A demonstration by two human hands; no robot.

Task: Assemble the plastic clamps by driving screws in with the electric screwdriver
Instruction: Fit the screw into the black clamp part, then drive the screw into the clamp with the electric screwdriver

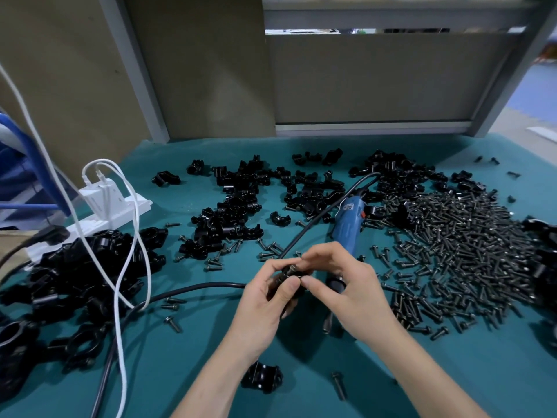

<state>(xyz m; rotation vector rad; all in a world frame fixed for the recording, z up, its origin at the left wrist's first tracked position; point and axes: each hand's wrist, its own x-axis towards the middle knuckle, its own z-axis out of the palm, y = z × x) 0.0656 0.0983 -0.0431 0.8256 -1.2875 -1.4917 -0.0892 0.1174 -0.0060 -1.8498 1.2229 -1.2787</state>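
The left hand (265, 300) and right hand (340, 285) meet at centre above the teal mat (193, 351). The left curls round a black clamp (287, 277). The right thumb and forefinger pinch it beside a seated screw (292, 268). A heap of screws (461, 245) spreads at 3 o'clock. The blue electric screwdriver (346, 224) lies flat, its long axis running 12 to 6, its nose under the right hand toward 6.

your teal bench (162, 357) carries loose black clamp halves (241, 203) at the back, a screw heap (461, 245) to your right, the blue screwdriver (346, 227) lying between them, a white power strip (138, 205) at far left.
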